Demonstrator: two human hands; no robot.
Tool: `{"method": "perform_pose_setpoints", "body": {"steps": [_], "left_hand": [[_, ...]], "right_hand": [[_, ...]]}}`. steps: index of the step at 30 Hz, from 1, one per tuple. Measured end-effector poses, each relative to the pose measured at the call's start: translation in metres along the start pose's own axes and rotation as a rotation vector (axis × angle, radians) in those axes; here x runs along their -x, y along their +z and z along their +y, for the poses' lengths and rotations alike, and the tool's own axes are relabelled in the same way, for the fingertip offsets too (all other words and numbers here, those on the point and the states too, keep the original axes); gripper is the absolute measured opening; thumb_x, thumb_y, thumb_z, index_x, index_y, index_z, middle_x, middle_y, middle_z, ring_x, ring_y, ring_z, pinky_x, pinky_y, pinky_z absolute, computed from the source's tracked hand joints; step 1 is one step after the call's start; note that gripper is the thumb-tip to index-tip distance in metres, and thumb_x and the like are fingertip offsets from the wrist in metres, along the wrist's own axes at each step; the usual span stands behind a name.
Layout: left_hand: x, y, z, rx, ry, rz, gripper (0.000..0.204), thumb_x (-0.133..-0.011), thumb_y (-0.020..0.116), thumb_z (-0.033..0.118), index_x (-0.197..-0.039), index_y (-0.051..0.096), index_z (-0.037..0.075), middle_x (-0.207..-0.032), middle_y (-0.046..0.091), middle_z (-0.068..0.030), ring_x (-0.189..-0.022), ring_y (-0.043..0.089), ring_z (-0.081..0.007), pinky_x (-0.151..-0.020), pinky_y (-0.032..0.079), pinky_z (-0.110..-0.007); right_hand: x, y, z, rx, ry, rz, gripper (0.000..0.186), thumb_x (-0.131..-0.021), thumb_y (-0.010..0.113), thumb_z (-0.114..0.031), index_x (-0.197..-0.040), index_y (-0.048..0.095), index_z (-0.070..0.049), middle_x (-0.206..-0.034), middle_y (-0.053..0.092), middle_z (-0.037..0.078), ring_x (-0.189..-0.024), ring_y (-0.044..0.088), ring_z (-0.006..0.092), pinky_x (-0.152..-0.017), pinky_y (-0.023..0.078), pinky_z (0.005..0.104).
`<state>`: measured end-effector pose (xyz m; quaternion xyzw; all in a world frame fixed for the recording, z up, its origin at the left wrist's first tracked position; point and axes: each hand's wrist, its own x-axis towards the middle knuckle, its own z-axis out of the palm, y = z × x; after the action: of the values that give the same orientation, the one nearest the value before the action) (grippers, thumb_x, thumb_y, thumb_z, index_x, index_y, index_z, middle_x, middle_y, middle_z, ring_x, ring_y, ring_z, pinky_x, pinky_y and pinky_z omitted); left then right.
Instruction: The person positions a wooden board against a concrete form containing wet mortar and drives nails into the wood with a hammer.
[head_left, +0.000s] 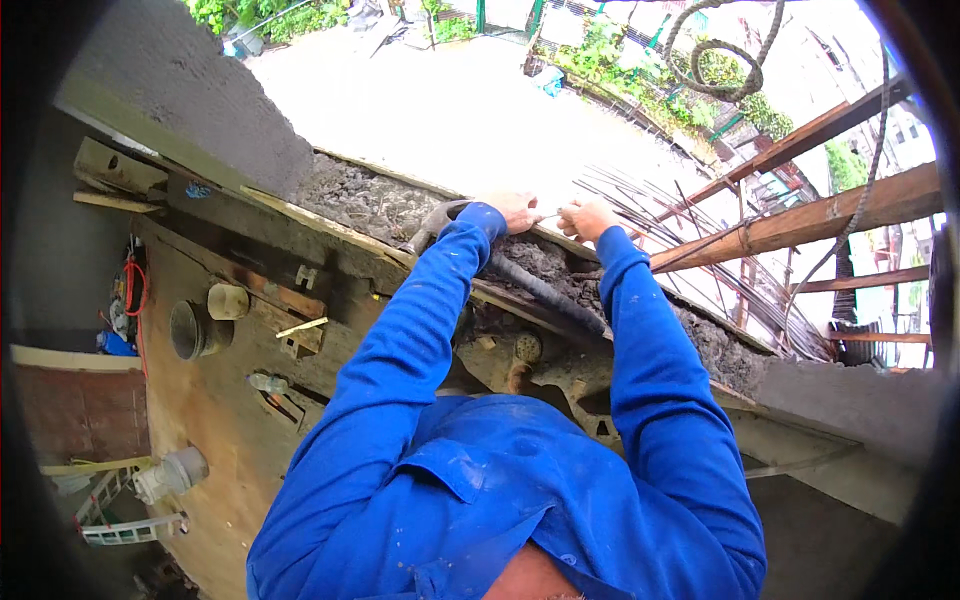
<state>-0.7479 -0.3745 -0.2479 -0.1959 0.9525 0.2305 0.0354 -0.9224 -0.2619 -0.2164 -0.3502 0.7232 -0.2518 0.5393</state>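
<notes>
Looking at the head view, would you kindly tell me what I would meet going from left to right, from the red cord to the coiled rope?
Red cord, round grey container, pale strip, left hand, right hand, coiled rope.

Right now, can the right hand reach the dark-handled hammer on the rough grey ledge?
Probably yes: the hammer lies close to the right hand, its handle uncovered between the blue sleeves.
</notes>
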Motion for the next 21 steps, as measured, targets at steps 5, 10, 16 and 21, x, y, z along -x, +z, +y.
{"method": "perform_pose_setpoints", "body": {"steps": [5,10,16,21], "left_hand": [[0.006,-0.020,0.027,0.054,-0.004,-0.046,0.032,-0.093,0.044,0.036,-0.112,0.063,0.018,-0.106,0.064,-0.0179,-0.098,0.061,-0.0323,-0.085,0.047,-0.043],[0.016,-0.036,0.044,0.122,-0.119,-0.046,0.036,-0.093,0.043,0.039,-0.114,0.062,0.017,-0.105,0.065,-0.0165,-0.097,0.061,-0.0343,-0.084,0.047,-0.045],[0.012,-0.017,0.017,-0.227,0.015,-0.041,0.030,-0.092,0.041,0.029,-0.107,0.065,0.017,-0.094,0.067,-0.0154,-0.087,0.064,-0.0344,-0.076,0.051,-0.046],[0.001,-0.017,0.024,-0.336,0.083,-0.054,0.028,-0.088,0.044,0.025,-0.098,0.066,0.011,-0.093,0.067,-0.0161,-0.083,0.065,-0.0324,-0.074,0.052,-0.045]], "right_hand": [[-0.014,0.010,0.014,0.129,-0.061,0.105,0.019,-0.089,0.053,-0.024,-0.094,0.062,-0.008,-0.082,0.067,0.006,-0.075,0.063,0.0171,-0.066,0.050,0.0332],[-0.019,0.007,0.033,0.580,-0.408,0.104,0.027,-0.083,0.056,-0.029,-0.101,0.061,-0.009,-0.095,0.065,0.010,-0.087,0.062,0.0243,-0.075,0.050,0.0357],[0.031,0.003,0.027,1.094,-1.069,0.131,0.047,-0.089,0.051,-0.045,-0.086,0.066,0.000,-0.093,0.066,0.021,-0.090,0.064,0.0313,-0.082,0.049,0.0374],[0.086,0.015,-0.027,1.020,-0.229,-0.053,0.065,-0.081,0.055,-0.058,-0.103,0.065,0.003,-0.099,0.065,0.026,-0.093,0.061,0.0389,-0.085,0.047,0.0431]]}}
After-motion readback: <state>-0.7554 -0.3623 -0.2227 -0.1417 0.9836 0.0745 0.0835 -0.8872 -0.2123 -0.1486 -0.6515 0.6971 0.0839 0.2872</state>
